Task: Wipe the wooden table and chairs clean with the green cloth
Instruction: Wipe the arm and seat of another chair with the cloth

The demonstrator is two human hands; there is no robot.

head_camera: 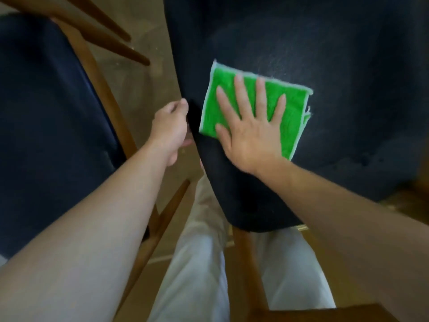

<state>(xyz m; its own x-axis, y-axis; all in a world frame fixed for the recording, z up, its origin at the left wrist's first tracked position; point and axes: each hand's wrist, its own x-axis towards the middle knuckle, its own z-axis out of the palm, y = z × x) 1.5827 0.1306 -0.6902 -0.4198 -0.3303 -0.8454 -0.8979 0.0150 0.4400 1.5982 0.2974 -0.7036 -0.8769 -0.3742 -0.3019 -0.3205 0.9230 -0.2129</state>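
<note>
A folded green cloth (290, 101) with pale edging lies flat on the dark navy cushion (325, 54) of a wooden chair in the middle of the view. My right hand (250, 126) presses on the cloth with fingers spread and straight. My left hand (170, 129) grips the cushion's left edge, fingers curled round it. Part of the cloth is hidden under my right palm.
A second chair with a navy seat (46, 112) and brown wooden frame (102, 89) stands close on the left. Wooden legs (111, 33) cross the top left. Beige floor (144, 77) shows between the chairs. My legs in light trousers (204, 263) are below.
</note>
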